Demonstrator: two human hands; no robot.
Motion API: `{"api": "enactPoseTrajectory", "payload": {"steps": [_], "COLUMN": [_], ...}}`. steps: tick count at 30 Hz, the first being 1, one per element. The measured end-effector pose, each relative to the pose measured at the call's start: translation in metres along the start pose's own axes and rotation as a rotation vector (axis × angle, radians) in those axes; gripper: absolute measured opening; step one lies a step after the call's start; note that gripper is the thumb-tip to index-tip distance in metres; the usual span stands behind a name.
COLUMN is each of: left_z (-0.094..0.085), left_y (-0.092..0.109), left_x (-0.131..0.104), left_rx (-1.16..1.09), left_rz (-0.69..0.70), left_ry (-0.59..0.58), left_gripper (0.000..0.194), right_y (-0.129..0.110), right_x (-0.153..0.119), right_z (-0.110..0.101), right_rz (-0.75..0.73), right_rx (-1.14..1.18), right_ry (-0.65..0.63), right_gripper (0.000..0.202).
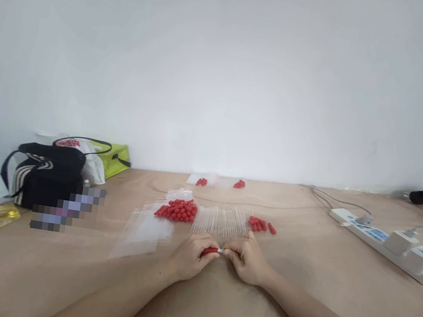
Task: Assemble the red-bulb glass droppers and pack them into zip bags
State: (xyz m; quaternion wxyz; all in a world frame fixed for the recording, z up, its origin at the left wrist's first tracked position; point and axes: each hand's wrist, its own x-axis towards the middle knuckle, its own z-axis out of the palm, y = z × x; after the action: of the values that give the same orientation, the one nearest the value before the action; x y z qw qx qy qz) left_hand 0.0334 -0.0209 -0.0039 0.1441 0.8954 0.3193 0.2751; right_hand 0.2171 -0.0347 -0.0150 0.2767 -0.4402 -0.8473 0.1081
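Red and slim, a rounded handle (210, 251) is pinched in the left hand (194, 254); the right hand (247, 259) grips a thin shiny rod (220, 251) at its right, seemingly for alignment.

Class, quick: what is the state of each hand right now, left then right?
Left hand: closed, holding a red piece.
Right hand: closed, pinching a thin shiny piece.

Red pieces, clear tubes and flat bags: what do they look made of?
The red pieces look like rubber or soft plastic: evenly coloured, rounded, fairly matte. The clear tubes could be glass or hard plastic, I can't tell which: see-through, with bright glints. The flat bags are likely thin, smooth plastic film: translucent, with the table showing faintly through.
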Motion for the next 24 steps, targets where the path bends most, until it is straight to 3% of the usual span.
{"api": "enactPoseTrajectory", "payload": {"steps": [5,12,18,19,21,24], "left_z": [-0.003,-0.002,-0.004,-0.005,-0.007,-0.01], "left_y": [-0.006,-0.012,-0.01,-0.01,-0.013,-0.018], "left_x": [0.002,0.002,0.002,0.002,0.0,-0.005], "left_rx": [-0.001,-0.048,-0.071,-0.064,-0.024,0.053], "left_rz": [-0.031,-0.053,-0.074,-0.084,-0.122,-0.178], "left_ry": [-0.009,0.12,0.03,0.028,0.085,0.207], "left_gripper": [0.002,0.008,0.003,0.007,0.033,0.065], "right_y": [0.0,0.003,0.001,0.001,0.006,0.03], "right_x": [0.001,-0.002,-0.005,-0.004,0.001,0.013], "right_z": [0.0,-0.009,0.001,0.0,-0.006,-0.029], "right_rz": [-0.04,-0.157,-0.182,-0.172,-0.092,0.231], "right_rx": [-0.016,-0.169,-0.36,-0.354,-0.312,-0.199], "right_ry": [-0.015,0.07,0.098,0.102,0.136,0.244], "right_gripper": [0.024,0.022,0.02,0.02,0.021,0.024]}}
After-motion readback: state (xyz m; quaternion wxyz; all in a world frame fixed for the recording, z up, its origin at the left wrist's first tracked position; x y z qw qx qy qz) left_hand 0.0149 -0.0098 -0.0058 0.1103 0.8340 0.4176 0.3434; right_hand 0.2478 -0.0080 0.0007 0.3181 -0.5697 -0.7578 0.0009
